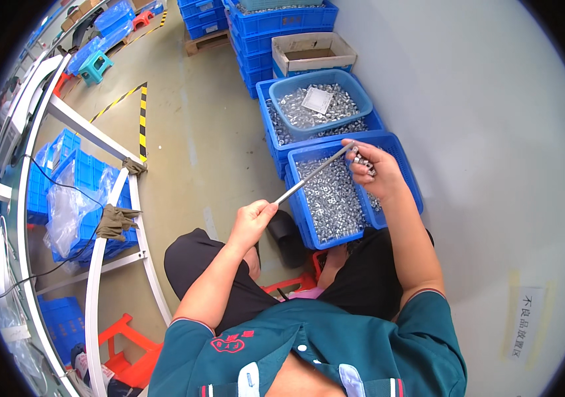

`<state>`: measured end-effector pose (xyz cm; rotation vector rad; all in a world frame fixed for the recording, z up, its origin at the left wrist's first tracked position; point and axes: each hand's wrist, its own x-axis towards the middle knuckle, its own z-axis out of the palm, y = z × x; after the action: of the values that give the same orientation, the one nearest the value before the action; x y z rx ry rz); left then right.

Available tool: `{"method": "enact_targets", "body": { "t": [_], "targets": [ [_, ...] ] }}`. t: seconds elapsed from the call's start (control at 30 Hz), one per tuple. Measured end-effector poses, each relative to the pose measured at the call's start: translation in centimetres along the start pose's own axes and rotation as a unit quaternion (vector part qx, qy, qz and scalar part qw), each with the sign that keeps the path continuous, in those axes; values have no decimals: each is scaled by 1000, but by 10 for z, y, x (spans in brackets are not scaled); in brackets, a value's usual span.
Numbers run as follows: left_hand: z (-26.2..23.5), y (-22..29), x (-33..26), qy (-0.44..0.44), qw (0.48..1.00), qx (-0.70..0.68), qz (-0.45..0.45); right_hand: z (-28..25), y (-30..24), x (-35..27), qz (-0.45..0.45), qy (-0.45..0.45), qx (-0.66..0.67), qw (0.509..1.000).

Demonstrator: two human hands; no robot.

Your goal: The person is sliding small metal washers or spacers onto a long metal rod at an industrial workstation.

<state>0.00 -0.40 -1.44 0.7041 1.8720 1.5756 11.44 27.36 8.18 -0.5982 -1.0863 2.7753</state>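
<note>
My left grip (250, 221) clasps a slender grey metal rod (312, 174) slanting over a blue rectangular plastic basket (340, 241) of small silver metal pieces (332, 205); at the basket's far right corner, my right grip (376, 171) curls around several more.

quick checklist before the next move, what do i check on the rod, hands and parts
1. Left hand gripping the near end of the metal rod: ok.
2. Right hand holding several small metal parts: ok.
3. Rod free of parts along its visible length between the hands: ok.
4. Far rod tip lined up with a part: cannot tell, it is too small at the right hand's fingertips.
5. Blue bin in front stocked with loose parts: ok.
6. Held parts free of defects: cannot tell, too small to judge.
</note>
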Motion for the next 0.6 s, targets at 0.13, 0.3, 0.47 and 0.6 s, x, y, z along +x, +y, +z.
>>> {"method": "enact_targets", "body": {
  "t": [0.13, 0.3, 0.47, 0.6],
  "targets": [
    [-2, 4, -4, -15, 1000, 17, -3, -4, -4, 0, -39, 41, 4, 998],
    [-1, 5, -4, -16, 1000, 26, 3, -13, -4, 1, -24, 15, 5, 1000],
    [-3, 3, -5, -6, 999, 46, 15, -4, -6, -2, -38, 18, -59, 997],
    [-2, 5, -6, 1, 998, 62, 11, 1, 0, 0, -39, 53, -175, 982]
  ]
}}
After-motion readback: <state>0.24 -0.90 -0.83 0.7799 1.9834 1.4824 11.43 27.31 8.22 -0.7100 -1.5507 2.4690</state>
